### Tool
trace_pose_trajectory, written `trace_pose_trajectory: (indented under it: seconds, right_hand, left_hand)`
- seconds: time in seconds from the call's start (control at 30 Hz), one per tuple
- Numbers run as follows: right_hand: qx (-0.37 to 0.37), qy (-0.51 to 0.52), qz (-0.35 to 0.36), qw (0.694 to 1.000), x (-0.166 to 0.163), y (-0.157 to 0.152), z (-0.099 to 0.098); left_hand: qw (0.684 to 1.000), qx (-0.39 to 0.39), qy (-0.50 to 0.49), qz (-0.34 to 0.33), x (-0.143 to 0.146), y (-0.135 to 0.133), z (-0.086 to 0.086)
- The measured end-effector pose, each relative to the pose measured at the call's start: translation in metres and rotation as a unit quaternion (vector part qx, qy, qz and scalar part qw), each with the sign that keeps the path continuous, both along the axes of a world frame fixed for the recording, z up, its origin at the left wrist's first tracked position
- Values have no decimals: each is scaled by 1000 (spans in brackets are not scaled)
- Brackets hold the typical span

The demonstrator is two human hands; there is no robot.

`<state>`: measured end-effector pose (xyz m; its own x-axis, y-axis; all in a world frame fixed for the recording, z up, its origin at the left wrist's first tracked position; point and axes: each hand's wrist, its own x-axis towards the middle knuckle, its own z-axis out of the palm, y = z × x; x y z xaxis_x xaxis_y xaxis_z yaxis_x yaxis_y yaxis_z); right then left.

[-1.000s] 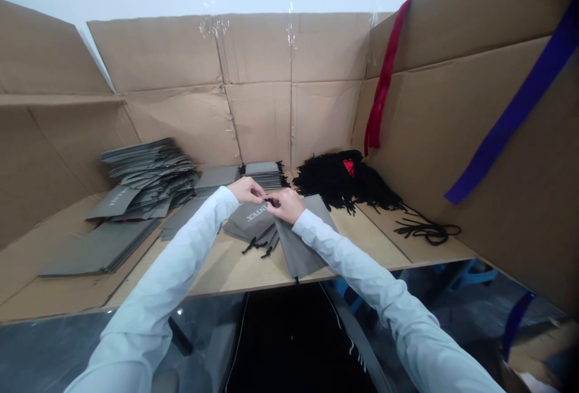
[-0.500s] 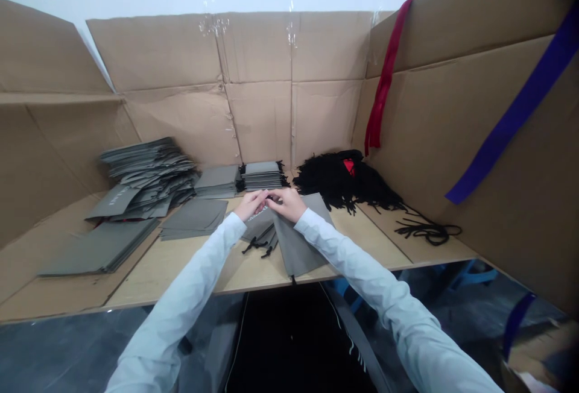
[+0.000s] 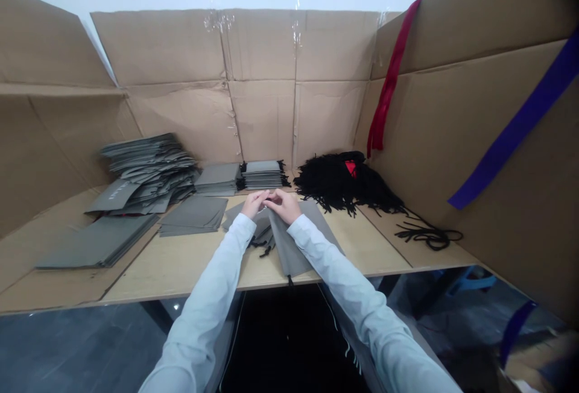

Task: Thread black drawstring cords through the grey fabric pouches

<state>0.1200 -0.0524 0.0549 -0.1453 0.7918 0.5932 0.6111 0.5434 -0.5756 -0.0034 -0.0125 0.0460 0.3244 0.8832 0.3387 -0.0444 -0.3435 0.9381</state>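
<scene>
Fingers (image 3: 261,199) of both my hands pinch narrow on the top edge of the flat grey fabric drawstring pouch (image 3: 294,248) on the desk (image 3: 181,266), judged light, limp, best gripped there.

two arms in long pale sleeves, bare hands

both arms are covered to the wrist by long, smooth sleeves of a very pale blue-white cloth, lightly creased along their length. the left hand (image 3: 253,202) and right hand (image 3: 281,205) are left bare; no gloves, rings or watch can be made out.
</scene>
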Motion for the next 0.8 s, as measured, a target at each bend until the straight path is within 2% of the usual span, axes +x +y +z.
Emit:
trace_pose_trajectory:
  seconds: [0.17, 0.3, 0.6, 0.8]
  right_hand:
    - [10, -46, -38, 998, -3, 3, -12]
    - [17, -82, -38, 996, -1, 8, -16]
    - [-49, -57, -31, 997, 4, 23, -25]
    - [-18, -108, 7, 994, 7, 20, -22]
  left_hand:
    - [995, -71, -67, -24, 3, 6, -14]
    - [990, -98, -101, -5, 7, 8, -17]
    - [988, -101, -116, 12, 2, 17, -25]
    - [993, -56, -100, 33, 1, 24, -33]
